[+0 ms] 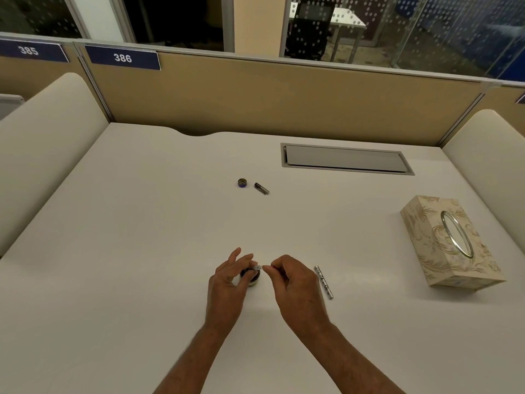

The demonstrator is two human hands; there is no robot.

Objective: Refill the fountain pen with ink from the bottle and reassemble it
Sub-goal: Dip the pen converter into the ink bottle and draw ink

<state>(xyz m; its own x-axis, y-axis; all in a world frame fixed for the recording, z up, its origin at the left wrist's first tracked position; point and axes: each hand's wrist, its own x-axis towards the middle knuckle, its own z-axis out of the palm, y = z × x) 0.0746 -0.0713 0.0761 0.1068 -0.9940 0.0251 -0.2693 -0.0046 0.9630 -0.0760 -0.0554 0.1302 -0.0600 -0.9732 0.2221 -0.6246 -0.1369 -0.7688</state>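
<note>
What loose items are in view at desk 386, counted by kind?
Fountain pen parts: 3 (pen cap, barrel, pen section held over the bottle)
Ink bottle: 1
Bottle cap: 1
Tissue box: 1
Total: 6

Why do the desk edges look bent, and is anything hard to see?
Head view: the wide-angle lens bows the partition and desk edges; light is dim and warm, shadows soft; the ink bottle in the left hand is dark, half hidden; the pen part the right hand pinches is tiny.
</note>
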